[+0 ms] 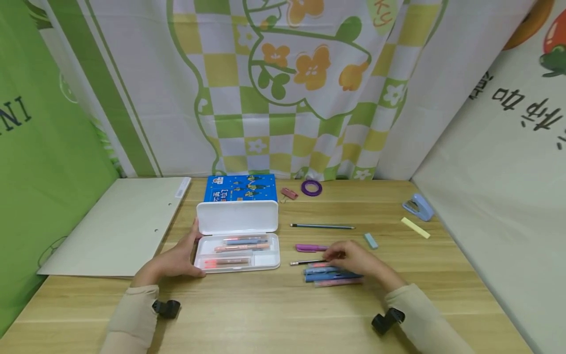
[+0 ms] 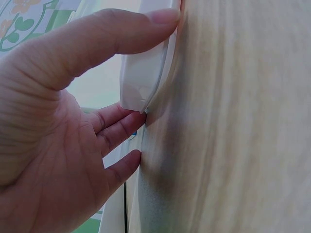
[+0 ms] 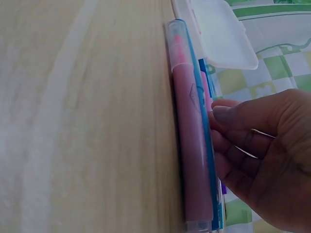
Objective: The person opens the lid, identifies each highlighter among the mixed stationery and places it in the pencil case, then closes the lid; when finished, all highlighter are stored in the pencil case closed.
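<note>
An open white pencil case (image 1: pixel 237 270) holds several pens and markers. At its left end, my left hand (image 1: pixel 180 258) grips it, thumb along the front edge and fingers round the side; the left wrist view shows the thumb (image 2: pixel 163 17) on the case edge (image 2: pixel 146 77). My right hand (image 1: pixel 353 258) reaches with bent fingers over a row of pens. Its fingertips are right at a black pencil (image 1: pixel 305 263), whose far part is hidden. Below the hand lie blue pens (image 1: pixel 327 277) and a pink highlighter (image 3: pixel 192 141). I cannot tell whether the fingers pinch anything.
A purple pen (image 1: pixel 309 248), a dark pencil (image 1: pixel 323 226) and an eraser (image 1: pixel 371 241) lie nearby. Behind the case is a blue book (image 1: pixel 240 187). Farther off are purple tape (image 1: pixel 311 188), a clip (image 1: pixel 289 193), a stapler (image 1: pixel 419 207) and a yellow strip (image 1: pixel 415 227). A large board (image 1: pixel 115 226) lies left.
</note>
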Motion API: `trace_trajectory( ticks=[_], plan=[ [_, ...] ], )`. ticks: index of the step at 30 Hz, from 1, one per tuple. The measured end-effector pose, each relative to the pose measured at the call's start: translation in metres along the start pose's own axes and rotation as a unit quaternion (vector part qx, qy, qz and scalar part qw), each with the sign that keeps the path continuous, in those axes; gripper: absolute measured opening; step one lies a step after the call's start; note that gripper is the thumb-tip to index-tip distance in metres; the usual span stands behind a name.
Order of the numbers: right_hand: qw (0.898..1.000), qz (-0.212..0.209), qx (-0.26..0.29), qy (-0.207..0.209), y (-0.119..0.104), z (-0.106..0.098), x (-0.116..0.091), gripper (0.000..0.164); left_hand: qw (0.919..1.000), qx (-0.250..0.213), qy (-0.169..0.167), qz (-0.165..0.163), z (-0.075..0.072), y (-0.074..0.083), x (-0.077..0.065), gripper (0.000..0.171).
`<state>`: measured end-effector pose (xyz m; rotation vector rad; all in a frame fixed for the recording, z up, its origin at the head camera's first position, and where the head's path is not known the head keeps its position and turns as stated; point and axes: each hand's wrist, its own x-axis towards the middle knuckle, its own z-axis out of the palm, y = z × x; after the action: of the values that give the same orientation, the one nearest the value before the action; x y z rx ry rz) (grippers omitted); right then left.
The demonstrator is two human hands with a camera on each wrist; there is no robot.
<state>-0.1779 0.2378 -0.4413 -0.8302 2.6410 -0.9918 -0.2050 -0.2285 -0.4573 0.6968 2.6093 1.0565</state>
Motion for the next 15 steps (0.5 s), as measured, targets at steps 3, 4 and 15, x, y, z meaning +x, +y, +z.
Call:
trace_trajectory(
  ticks=[3,4,15],
  plan=[
    [1.0,0.0,-0.022,0.003,0.001,0.0013,-0.0004,0.014,1.0,-0.001,-0.001,0.002,0.0007,0.0002,0.0001,0.138],
    [1.0,-0.001,-0.028,0.004,0.001,0.0016,-0.0003,0.014,1.0,0.001,-0.001,0.002,0.0008,-0.0001,0.0001,0.138],
    [0.999,-0.025,-0.032,0.015,0.0039,0.0021,0.0005,0.014,1.0,-0.002,0.002,0.007,0.0008,-0.0002,0.0,0.137]
  ],
)
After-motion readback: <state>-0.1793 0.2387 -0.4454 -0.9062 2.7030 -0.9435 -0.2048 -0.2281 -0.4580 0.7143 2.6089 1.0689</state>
